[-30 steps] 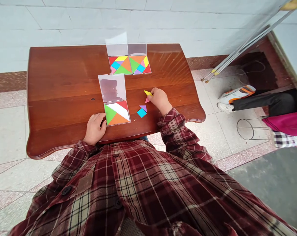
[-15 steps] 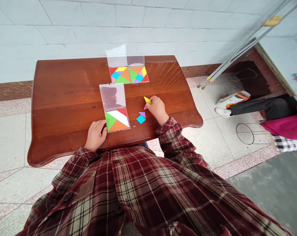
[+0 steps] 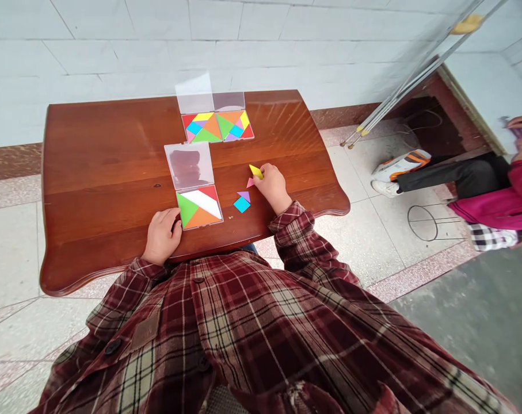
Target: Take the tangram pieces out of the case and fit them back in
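Note:
My right hand pinches a yellow parallelogram tangram piece over the table, right of the cases. Just below it a small pink triangle shows by my fingertips. A purple triangle and a blue square lie nearer to me, touching or nearly so. My left hand rests at the left edge of an open tangram case, thumb and fingers apart, fingertips against its side. Green, orange and red triangles sit in that case, with a white bare band between them. Its clear lid is folded back.
Two more open tangram cases, filled with coloured pieces, stand at the back of the wooden table near the tiled wall. Crutches lean at the right. A seated person and a bag are beyond the table.
The whole view has shifted slightly, so the table sits a little further left. More of the pink triangle shows beside my right fingers, which still pinch the yellow piece. My left hand stays at the case.

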Demonstrator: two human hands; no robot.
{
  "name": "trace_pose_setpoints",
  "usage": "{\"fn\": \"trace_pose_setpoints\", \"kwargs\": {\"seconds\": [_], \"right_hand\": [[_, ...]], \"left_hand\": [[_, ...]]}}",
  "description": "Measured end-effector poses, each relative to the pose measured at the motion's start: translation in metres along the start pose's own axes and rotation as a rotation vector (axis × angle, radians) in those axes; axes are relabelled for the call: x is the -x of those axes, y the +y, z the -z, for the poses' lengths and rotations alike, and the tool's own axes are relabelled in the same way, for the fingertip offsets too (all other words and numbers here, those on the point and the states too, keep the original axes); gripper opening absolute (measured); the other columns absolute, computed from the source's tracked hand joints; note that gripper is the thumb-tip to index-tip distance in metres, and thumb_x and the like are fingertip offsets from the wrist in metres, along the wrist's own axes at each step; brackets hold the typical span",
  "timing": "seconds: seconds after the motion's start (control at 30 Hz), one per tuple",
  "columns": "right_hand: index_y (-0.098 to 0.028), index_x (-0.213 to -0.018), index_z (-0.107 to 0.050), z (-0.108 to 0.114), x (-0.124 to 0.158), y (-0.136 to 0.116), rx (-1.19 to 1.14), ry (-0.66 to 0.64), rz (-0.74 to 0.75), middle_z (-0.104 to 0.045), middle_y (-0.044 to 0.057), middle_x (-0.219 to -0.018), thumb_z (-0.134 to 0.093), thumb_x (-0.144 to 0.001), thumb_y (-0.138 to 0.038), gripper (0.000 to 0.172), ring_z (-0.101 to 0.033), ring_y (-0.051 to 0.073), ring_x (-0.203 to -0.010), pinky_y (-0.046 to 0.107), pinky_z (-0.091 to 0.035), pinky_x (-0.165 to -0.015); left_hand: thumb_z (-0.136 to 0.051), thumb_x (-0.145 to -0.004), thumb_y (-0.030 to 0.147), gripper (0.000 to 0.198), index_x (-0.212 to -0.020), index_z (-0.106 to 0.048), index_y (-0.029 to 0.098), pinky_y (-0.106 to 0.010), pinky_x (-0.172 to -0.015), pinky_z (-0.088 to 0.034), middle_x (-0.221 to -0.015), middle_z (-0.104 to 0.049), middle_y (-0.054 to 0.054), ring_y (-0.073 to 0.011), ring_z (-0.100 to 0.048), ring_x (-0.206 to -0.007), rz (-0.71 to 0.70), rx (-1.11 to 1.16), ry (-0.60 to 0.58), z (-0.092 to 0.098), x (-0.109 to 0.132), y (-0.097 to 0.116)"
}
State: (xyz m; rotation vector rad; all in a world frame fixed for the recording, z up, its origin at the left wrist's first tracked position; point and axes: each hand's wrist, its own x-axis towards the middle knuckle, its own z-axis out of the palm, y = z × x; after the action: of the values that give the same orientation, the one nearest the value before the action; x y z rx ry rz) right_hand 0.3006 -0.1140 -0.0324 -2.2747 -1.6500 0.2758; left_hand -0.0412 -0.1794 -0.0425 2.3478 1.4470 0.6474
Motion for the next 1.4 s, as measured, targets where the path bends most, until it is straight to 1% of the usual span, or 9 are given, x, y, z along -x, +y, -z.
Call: {"fn": "trace_pose_setpoints", "kwargs": {"seconds": [0.2, 0.37, 0.5, 0.67, 0.77, 1.0, 1.17, 1.27, 1.4], "right_hand": [[-0.018, -0.097, -0.054, -0.008, -0.004, 0.01, -0.139, 0.063, 0.082, -0.06, 0.01, -0.092, -0.054, -0.082, -0.032, 0.021, -0.056, 0.023, -0.086, 0.04, -0.047, -0.078], [-0.016, -0.119, -0.047, -0.003, 0.005, -0.006, -0.252, -0.038, 0.092, -0.059, 0.005, -0.08, -0.053, -0.081, -0.03, 0.041, -0.059, 0.023, -0.08, 0.042, -0.047, -0.079], [-0.016, -0.123, -0.047, 0.004, 0.017, -0.026, -0.261, -0.127, 0.082, -0.062, 0.004, -0.078, -0.055, -0.078, -0.027, 0.047, -0.059, 0.023, -0.075, 0.04, -0.046, -0.077], [-0.017, -0.108, -0.058, 0.012, 0.026, -0.036, -0.194, -0.223, 0.067, -0.063, 0.005, -0.082, -0.054, -0.078, -0.027, 0.032, -0.058, 0.022, -0.077, 0.035, -0.044, -0.075], [-0.017, -0.097, -0.061, 0.016, 0.027, -0.036, -0.16, -0.236, 0.058, -0.064, 0.005, -0.085, -0.053, -0.079, -0.027, 0.022, -0.057, 0.021, -0.078, 0.033, -0.043, -0.074], [-0.018, -0.092, -0.061, 0.017, 0.026, -0.034, -0.127, -0.211, 0.049, -0.064, 0.005, -0.084, -0.053, -0.079, -0.027, 0.018, -0.056, 0.02, -0.077, 0.031, -0.042, -0.071], [-0.018, -0.088, -0.059, 0.015, 0.026, -0.033, -0.186, -0.188, 0.071, -0.06, 0.002, -0.075, -0.053, -0.078, -0.027, 0.014, -0.053, 0.018, -0.07, 0.029, -0.04, -0.067], [-0.019, -0.088, -0.058, 0.014, 0.028, -0.037, -0.285, -0.201, 0.124, -0.057, -0.001, -0.071, -0.052, -0.079, -0.027, 0.014, -0.05, 0.015, -0.067, 0.028, -0.039, -0.066], [-0.018, -0.093, -0.057, 0.013, 0.036, -0.055, -0.401, -0.301, 0.277, -0.054, -0.002, -0.071, -0.052, -0.079, -0.03, 0.019, -0.048, 0.014, -0.067, 0.027, -0.039, -0.066]], "left_hand": [[-0.041, -0.088, 0.027, 0.033, -0.115, -0.057, 0.016, -0.042, -0.093, -0.042, -0.114, -0.065, -0.01, -0.025, -0.058, -0.102, 0.019, 0.004, -0.011, 0.0, -0.001, 0.003], [-0.04, -0.088, 0.026, 0.034, -0.115, -0.057, 0.015, -0.042, -0.092, -0.043, -0.113, -0.065, -0.011, -0.0253, -0.057, -0.103, 0.025, 0.003, -0.019, 0.001, -0.001, 0.004], [-0.04, -0.089, 0.027, 0.033, -0.115, -0.057, 0.016, -0.042, -0.092, -0.043, -0.113, -0.065, -0.011, -0.0252, -0.058, -0.101, 0.021, 0.0, -0.008, 0.001, 0.0, 0.003], [-0.04, -0.089, 0.027, 0.033, -0.115, -0.058, 0.016, -0.043, -0.092, -0.043, -0.113, -0.065, -0.011, -0.0258, -0.057, -0.102, 0.01, 0.005, -0.009, 0.0, 0.0, 0.002], [-0.039, -0.089, 0.028, 0.034, -0.114, -0.058, 0.016, -0.042, -0.092, -0.043, -0.113, -0.065, -0.011, -0.026, -0.056, -0.103, 0.005, 0.003, -0.009, 0.0, -0.001, 0.001], [-0.039, -0.089, 0.028, 0.034, -0.114, -0.059, 0.016, -0.043, -0.092, -0.043, -0.113, -0.065, -0.011, -0.0262, -0.057, -0.102, 0.004, -0.007, -0.005, -0.001, -0.001, 0.0], [-0.04, -0.088, 0.027, 0.035, -0.116, -0.058, 0.017, -0.044, -0.093, -0.043, -0.114, -0.065, -0.011, -0.0267, -0.057, -0.104, 0.021, 0.018, -0.013, 0.0, -0.001, 0.002], [-0.04, -0.088, 0.027, 0.035, -0.116, -0.058, 0.018, -0.044, -0.093, -0.043, -0.114, -0.065, -0.01, -0.0261, -0.057, -0.104, 0.024, 0.014, -0.016, 0.0, -0.001, 0.003], [-0.039, -0.089, 0.027, 0.035, -0.115, -0.058, 0.016, -0.043, -0.093, -0.043, -0.114, -0.065, -0.011, -0.0257, -0.057, -0.103, 0.023, 0.002, -0.031, 0.0, 0.0, 0.004]]}}
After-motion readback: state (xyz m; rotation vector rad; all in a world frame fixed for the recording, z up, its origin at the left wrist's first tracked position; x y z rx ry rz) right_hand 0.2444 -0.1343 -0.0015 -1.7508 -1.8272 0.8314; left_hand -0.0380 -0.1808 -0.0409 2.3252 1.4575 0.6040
